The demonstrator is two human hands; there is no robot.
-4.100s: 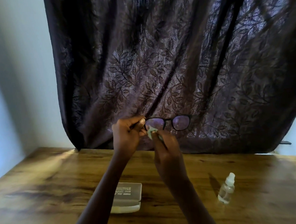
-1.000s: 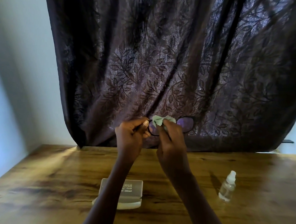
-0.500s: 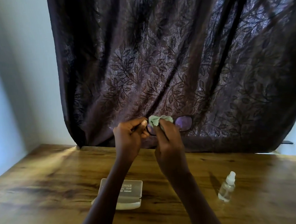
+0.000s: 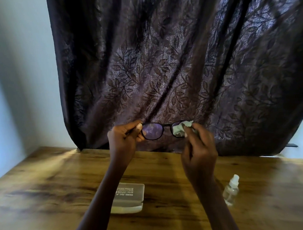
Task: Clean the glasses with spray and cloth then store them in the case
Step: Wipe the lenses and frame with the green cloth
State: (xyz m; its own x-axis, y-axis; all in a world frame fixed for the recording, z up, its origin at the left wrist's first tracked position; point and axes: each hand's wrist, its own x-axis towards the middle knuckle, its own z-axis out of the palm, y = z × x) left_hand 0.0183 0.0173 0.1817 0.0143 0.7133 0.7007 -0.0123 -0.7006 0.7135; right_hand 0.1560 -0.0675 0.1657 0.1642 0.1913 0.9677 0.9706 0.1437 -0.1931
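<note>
High over the wooden table (image 4: 46, 178), the black glasses (image 4: 153, 130) are pinched at one end by the curled fingers of the left hand (image 4: 124, 138). A pale green cloth (image 4: 179, 129) is pinched against the other lens by the right hand (image 4: 198, 147). Down on the table, a pale glasses case (image 4: 131, 198) is laid under the arms, and a small spray bottle (image 4: 231, 189) is stood apart on its right.

On the table (image 4: 46, 178) the case (image 4: 128, 198) lies left of the spray bottle (image 4: 232, 189). The glasses (image 4: 162, 130) are above them, before the curtain (image 4: 162, 62).
</note>
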